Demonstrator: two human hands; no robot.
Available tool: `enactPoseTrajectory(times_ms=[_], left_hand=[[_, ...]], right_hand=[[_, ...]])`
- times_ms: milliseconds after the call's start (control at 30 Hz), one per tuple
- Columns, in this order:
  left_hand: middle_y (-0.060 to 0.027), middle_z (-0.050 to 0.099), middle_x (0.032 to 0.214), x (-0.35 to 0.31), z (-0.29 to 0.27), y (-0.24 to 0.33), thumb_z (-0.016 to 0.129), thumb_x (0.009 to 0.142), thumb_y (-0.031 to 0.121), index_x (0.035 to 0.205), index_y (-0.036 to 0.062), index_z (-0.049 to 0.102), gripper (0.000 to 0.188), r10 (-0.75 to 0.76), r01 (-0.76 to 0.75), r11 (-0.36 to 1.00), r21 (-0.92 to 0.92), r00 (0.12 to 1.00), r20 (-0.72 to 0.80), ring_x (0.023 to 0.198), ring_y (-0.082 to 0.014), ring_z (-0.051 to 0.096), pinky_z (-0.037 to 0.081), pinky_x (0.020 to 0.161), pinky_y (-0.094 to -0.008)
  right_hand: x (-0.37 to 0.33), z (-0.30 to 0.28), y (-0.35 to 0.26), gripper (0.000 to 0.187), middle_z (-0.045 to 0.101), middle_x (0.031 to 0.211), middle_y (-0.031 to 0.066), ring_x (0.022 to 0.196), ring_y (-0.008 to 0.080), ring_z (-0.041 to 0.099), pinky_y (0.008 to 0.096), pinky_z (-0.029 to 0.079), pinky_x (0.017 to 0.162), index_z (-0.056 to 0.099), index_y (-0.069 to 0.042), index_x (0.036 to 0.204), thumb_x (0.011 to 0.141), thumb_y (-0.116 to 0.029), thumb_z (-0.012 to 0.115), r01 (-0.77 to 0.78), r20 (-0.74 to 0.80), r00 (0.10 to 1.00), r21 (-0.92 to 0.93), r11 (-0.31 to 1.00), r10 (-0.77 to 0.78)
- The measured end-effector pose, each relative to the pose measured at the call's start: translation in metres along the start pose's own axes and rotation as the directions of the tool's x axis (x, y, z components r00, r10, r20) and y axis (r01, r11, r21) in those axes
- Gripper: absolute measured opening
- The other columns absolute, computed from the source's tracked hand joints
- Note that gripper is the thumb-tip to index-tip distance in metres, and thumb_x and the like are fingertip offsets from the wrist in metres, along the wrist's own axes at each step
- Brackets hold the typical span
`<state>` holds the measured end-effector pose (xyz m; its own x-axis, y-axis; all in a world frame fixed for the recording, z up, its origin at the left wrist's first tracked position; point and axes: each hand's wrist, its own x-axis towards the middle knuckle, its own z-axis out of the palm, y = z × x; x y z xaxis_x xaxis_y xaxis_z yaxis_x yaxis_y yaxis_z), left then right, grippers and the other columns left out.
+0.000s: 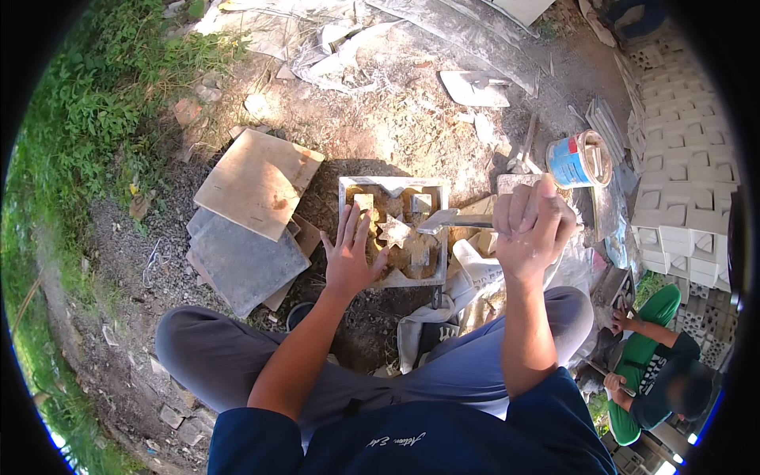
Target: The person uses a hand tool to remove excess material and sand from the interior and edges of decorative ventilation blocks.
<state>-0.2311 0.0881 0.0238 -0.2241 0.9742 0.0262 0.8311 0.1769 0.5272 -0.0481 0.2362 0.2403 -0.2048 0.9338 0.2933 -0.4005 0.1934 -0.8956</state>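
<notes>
Between my knees lies a square, pale-rimmed mould (pixel 440 269) with an eight-pointed star in its middle, square blocks around it and sandy brown material in its hollows. My left hand (pixel 351 257) rests on the mould's left side, fingers stretched and spread, with nothing in them. My right hand (pixel 532 226) is closed in a fist above the mould's right side. It grips a small trowel (pixel 440 222) whose grey flat blade points left over the mould, next to the star. The fist hides the end of the handle.
Flat boards (pixel 253 186) are stacked left of the mould. A blue tin (pixel 568 162) stands right, below a flat float (pixel 475 89). A white sack (pixel 475 273) lies by my foot. Pale blocks (pixel 681 158) are stacked far right; another person (pixel 661 368) sits lower right, holding a stick-like tool.
</notes>
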Motion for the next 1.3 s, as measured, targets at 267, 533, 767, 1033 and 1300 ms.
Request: enactPoseTrajectory(times_ms=[267,533,767,1033,1300], left_hand=[[-0.008,0.021,0.173,0.0,0.003,-0.001,0.071,0.092,0.044,0.16,0.0155,0.036,0.082,-0.006,0.006,1.0,0.02,1.0,-0.017,0.161,-0.0293,0.016,0.025,0.113,-0.0814],[-0.0086,0.022,0.173,-0.007,0.004,-0.003,0.071,0.092,0.046,0.16,0.0149,0.037,0.082,-0.027,0.026,0.999,0.044,1.0,0.004,0.161,-0.0293,0.017,0.025,0.113,-0.0811],[-0.0097,0.024,0.172,0.001,0.003,-0.001,0.072,0.092,0.043,0.161,0.0149,0.037,0.082,0.012,-0.011,1.0,0.016,0.999,-0.042,0.161,-0.0312,0.018,0.025,0.112,-0.0815],[-0.0127,0.026,0.171,0.001,-0.003,0.003,0.072,0.091,0.038,0.159,0.0123,0.037,0.08,-0.007,0.008,0.999,0.045,1.0,-0.009,0.16,-0.0358,0.021,0.028,0.111,-0.0795],[-0.015,0.027,0.17,0.01,0.003,0.004,0.071,0.092,0.042,0.159,0.0119,0.038,0.08,0.017,-0.017,0.999,0.03,1.0,-0.021,0.16,-0.0352,0.02,0.028,0.111,-0.0803]], right_hand=[[0.001,0.01,-0.003,0.052,0.032,0.053,-0.0015,0.043,0.0097,0.027,0.0296,0.021,0.041,0.035,-0.011,0.065,0.113,-0.026,0.048,0.02,-0.043,0.999,-0.139,0.99,-0.026],[-0.003,0.017,0.001,0.05,0.035,0.053,-0.0021,0.044,0.0081,0.03,0.0299,0.022,0.041,0.038,-0.01,0.067,0.113,-0.024,0.051,0.051,-0.104,0.992,-0.172,0.984,-0.069],[-0.005,0.021,0.005,0.053,0.035,0.054,-0.0036,0.044,0.0071,0.031,0.0304,0.024,0.042,0.036,-0.01,0.065,0.113,-0.028,0.052,0.038,-0.101,0.993,-0.234,0.971,-0.063],[-0.012,0.022,0.007,0.052,0.041,0.054,-0.002,0.045,0.0067,0.035,0.0286,0.029,0.042,0.04,-0.009,0.065,0.112,-0.026,0.054,0.072,-0.081,0.992,-0.258,0.963,-0.096],[-0.014,0.024,0.017,0.051,0.049,0.056,-0.0034,0.051,0.0032,0.041,0.0264,0.029,0.045,0.048,-0.004,0.062,0.109,-0.02,0.059,0.135,-0.123,0.977,-0.282,0.95,-0.176]])
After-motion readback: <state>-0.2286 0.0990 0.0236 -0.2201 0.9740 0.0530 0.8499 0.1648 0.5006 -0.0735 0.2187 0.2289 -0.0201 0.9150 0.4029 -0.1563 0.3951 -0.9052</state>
